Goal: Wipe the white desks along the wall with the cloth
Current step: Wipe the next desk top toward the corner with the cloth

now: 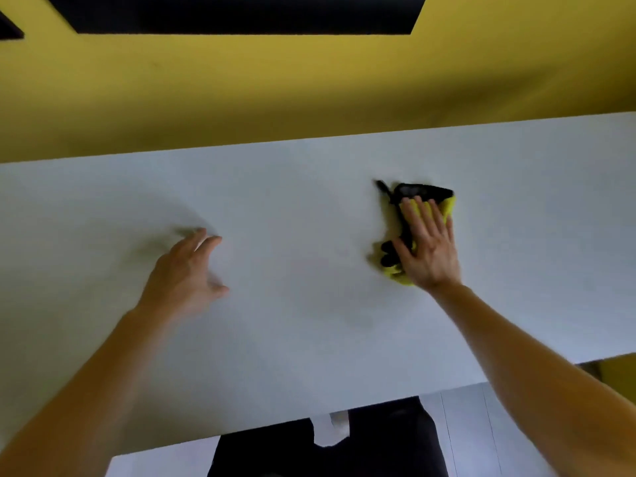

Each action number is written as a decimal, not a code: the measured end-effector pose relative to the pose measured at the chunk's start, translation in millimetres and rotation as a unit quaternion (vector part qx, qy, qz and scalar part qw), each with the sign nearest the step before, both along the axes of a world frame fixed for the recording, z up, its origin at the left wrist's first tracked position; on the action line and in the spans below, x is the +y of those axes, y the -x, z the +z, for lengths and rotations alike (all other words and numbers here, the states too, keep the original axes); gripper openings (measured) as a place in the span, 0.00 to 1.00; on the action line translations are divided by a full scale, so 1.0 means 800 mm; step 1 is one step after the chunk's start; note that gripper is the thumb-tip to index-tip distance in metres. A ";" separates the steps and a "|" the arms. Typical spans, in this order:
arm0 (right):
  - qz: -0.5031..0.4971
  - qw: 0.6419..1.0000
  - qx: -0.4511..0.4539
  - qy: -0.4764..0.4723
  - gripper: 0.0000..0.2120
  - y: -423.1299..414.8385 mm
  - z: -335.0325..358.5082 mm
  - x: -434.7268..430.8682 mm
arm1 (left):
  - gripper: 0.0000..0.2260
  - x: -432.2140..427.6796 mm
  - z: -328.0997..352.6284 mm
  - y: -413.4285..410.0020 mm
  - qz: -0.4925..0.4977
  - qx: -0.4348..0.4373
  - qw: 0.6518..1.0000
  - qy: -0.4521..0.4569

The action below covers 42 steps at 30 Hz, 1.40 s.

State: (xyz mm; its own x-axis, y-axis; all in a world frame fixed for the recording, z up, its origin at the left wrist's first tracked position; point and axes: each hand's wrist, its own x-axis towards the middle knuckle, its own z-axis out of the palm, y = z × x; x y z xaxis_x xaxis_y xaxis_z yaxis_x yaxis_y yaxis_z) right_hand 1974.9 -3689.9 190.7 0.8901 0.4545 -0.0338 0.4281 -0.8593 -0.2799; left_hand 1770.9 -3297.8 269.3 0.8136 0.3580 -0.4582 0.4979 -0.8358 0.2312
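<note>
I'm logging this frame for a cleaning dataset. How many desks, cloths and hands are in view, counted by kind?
White desk: 1
Yellow-and-black cloth: 1
Hands: 2, the left hand and the right hand
Total: 4

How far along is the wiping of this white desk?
Done: unclear; the desk shows no wet trace to tell wiped parts. In hand: the right hand presses the cloth flat on the desk's right side; the left hand, blurred, holds nothing. Left: unclear; no other desk is in view.
</note>
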 end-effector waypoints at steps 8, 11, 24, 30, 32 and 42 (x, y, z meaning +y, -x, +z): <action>0.052 0.998 0.014 -0.014 0.39 0.182 0.009 0.162 | 0.44 -0.042 -0.005 0.068 0.036 0.021 0.998 -0.043; 0.238 0.970 0.032 -0.036 0.34 0.251 0.016 0.200 | 0.50 -0.064 -0.002 0.107 0.045 0.045 0.997 -0.048; -0.193 0.981 -0.011 -0.020 0.38 0.210 -0.004 -0.045 | 0.73 -0.193 -0.028 0.119 0.034 0.112 0.992 -0.053; 0.189 0.981 0.011 -0.049 0.34 0.320 0.001 0.049 | 0.73 -0.189 -0.040 0.122 0.024 0.085 0.994 -0.069; 0.181 0.982 0.003 -0.055 0.34 0.279 -0.011 -0.025 | 0.73 -0.195 -0.035 0.119 0.019 0.102 0.992 -0.069; -0.161 0.986 0.025 -0.011 0.39 0.224 -0.009 -0.109 | 0.72 -0.208 -0.018 0.112 0.009 0.151 0.984 -0.093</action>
